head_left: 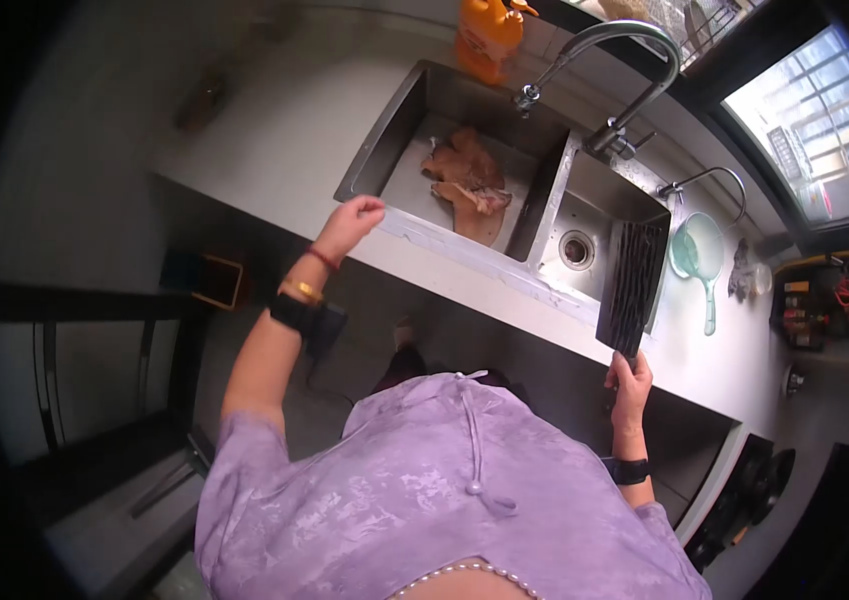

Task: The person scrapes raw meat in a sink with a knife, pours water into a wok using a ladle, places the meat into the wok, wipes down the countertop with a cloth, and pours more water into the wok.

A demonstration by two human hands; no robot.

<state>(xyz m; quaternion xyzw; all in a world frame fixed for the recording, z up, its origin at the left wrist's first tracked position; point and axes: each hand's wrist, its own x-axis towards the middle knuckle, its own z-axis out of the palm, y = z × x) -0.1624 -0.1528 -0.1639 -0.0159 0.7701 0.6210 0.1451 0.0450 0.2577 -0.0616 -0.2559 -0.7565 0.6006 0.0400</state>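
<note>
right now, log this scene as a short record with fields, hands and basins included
left hand: by the large basin's near left corner; nothing visibly held
right hand: gripping the near end of a dark mat
mat position: over the right end of the small basin; exact material unclear
large basin: meat lying on its floor
small basin: drain visible
behind basins: arched faucet; orange jug
right counter: green bowl with a handle

The large steel basin (405, 180) lies open frontward. A black ridged slab (633, 285) partly obstructs the small steel basin (597, 212).
</note>
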